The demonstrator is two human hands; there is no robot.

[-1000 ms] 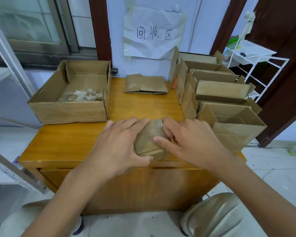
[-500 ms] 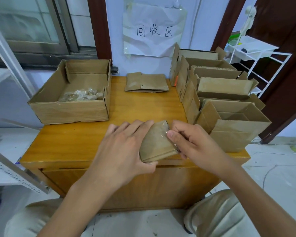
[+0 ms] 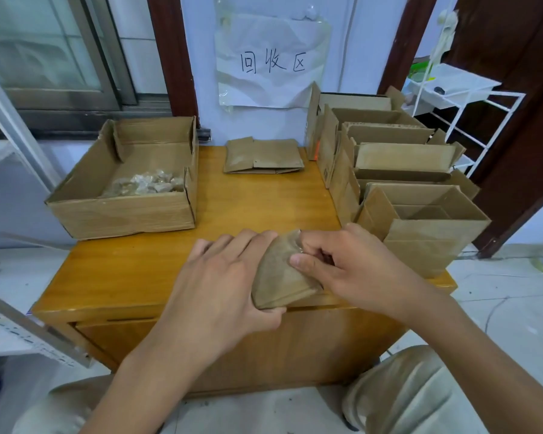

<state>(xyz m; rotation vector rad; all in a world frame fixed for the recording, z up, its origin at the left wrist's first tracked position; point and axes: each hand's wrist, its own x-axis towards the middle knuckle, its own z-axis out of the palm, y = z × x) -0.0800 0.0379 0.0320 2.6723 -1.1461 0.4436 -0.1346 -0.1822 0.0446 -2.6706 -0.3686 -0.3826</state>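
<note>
1. Gripping the small flattened brown cardboard box at the near edge of the yellow wooden table, my left hand steadies it, I judge, while my right hand pinches its upper corner.
2. Bare tabletop beyond leaves sliding room.
3. Farther back, a cardboard tray of crumpled scraps on the left, upright open cartons on the right and a folded cardboard stack behind fence that lane.

At lower centre, the left hand and right hand are gripping a flattened brown cardboard box over the wooden counter.
</note>
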